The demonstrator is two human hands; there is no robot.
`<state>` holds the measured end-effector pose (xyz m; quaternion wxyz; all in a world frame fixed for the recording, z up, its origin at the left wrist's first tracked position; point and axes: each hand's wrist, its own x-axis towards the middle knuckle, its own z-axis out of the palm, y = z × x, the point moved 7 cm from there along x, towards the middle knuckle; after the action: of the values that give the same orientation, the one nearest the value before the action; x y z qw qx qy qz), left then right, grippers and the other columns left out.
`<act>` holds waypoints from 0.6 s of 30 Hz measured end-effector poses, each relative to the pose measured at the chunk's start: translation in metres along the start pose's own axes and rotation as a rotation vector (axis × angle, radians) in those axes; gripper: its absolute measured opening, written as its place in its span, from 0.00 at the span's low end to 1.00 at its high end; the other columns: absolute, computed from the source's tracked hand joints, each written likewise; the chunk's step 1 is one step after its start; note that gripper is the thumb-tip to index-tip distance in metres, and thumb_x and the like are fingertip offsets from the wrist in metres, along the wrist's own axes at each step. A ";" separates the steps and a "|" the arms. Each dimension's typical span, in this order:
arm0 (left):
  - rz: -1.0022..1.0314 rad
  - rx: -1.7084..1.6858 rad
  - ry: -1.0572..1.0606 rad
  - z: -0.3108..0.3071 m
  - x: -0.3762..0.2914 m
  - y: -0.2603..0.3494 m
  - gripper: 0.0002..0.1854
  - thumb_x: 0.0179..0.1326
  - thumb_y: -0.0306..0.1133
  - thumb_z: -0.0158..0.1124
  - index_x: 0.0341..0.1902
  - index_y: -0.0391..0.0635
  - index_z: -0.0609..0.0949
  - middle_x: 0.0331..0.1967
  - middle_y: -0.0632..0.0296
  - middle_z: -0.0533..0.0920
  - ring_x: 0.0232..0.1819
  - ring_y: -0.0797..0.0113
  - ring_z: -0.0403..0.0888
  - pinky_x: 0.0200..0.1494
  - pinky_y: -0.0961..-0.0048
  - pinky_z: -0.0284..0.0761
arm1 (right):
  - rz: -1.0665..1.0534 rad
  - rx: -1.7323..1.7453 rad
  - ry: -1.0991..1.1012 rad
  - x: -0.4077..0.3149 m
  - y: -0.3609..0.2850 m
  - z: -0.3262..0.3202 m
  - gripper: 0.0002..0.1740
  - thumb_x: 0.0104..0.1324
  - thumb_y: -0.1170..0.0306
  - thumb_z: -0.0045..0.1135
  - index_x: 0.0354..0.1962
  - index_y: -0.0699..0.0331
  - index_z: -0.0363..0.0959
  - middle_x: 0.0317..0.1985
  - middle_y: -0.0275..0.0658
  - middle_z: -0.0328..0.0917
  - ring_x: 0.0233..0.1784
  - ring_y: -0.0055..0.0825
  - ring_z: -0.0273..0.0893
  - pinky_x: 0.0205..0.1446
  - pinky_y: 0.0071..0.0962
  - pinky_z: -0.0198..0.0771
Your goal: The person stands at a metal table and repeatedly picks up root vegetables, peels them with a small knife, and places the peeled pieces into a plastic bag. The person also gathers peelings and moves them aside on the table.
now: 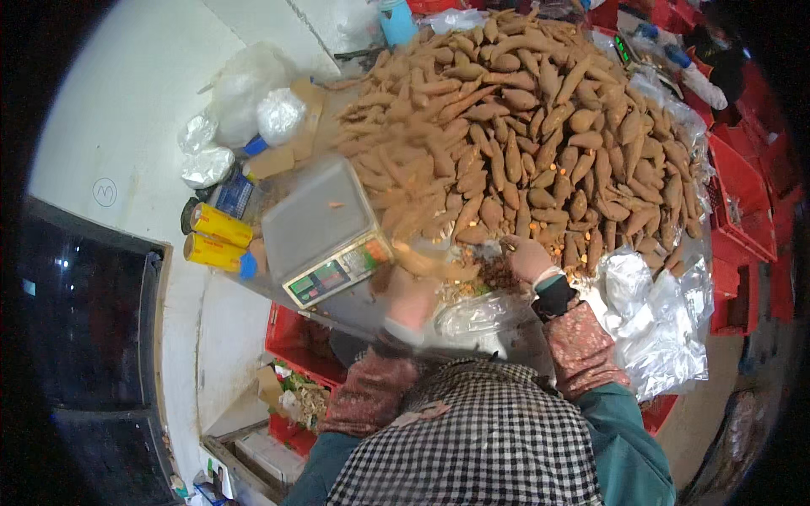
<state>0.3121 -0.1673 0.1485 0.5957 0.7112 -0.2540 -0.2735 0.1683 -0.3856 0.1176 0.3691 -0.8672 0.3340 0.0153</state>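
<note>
My left hand [411, 300] is blurred, low in front of the digital scale [319, 221]. A long peeled-looking sweet potato [436, 263], also blurred, lies against its fingers and seems to be in its grip. Farther right, my right hand [530, 258] has its fingers curled at the near edge of the sweet potato pile [519, 120]. Something small and dark shows at its fingertips; I cannot tell whether it is held. Beneath and beside that hand are brown scraps and peelings [493, 273]. The weighing plate bears only a small orange-brown scrap [336, 204].
Clear plastic bags [652, 316] lie at the right, another bag [484, 314] at the table's front edge. Yellow film rolls [221, 224] and plastic-wrapped bundles [207, 166] stand left by the wall. Red crates [737, 190] line the right. A co-worker's gloved hand [705, 87] shows far right.
</note>
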 end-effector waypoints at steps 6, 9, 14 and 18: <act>-0.212 -0.395 -0.134 -0.017 0.013 -0.042 0.22 0.65 0.41 0.60 0.56 0.38 0.79 0.43 0.59 0.82 0.41 0.66 0.78 0.46 0.69 0.73 | -0.360 0.301 0.194 -0.047 -0.035 0.027 0.23 0.66 0.75 0.54 0.59 0.63 0.74 0.54 0.50 0.80 0.57 0.46 0.79 0.62 0.37 0.72; 0.171 0.186 -0.090 -0.010 0.007 0.000 0.24 0.73 0.45 0.53 0.59 0.38 0.79 0.35 0.66 0.78 0.33 0.69 0.74 0.38 0.73 0.70 | -0.188 0.415 0.244 -0.043 -0.039 0.030 0.23 0.65 0.75 0.54 0.58 0.63 0.74 0.53 0.52 0.80 0.56 0.50 0.78 0.62 0.39 0.72; -0.211 -0.502 -0.194 0.035 -0.010 0.021 0.28 0.77 0.51 0.47 0.61 0.39 0.80 0.21 0.72 0.71 0.25 0.76 0.69 0.30 0.80 0.65 | -0.290 0.391 0.370 -0.028 -0.044 0.028 0.19 0.67 0.67 0.56 0.55 0.59 0.76 0.44 0.53 0.80 0.50 0.54 0.77 0.53 0.45 0.73; -0.529 -1.510 0.023 0.036 -0.024 0.007 0.25 0.71 0.50 0.56 0.56 0.39 0.79 0.37 0.62 0.78 0.44 0.69 0.74 0.45 0.69 0.71 | -0.238 0.209 0.303 -0.014 -0.021 0.045 0.19 0.70 0.64 0.52 0.55 0.60 0.77 0.46 0.53 0.81 0.50 0.56 0.77 0.54 0.46 0.72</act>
<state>0.2701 -0.1776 0.1523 0.8343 0.1553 0.1831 -0.4962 0.1799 -0.3382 0.1014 0.4019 -0.8498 0.2807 -0.1936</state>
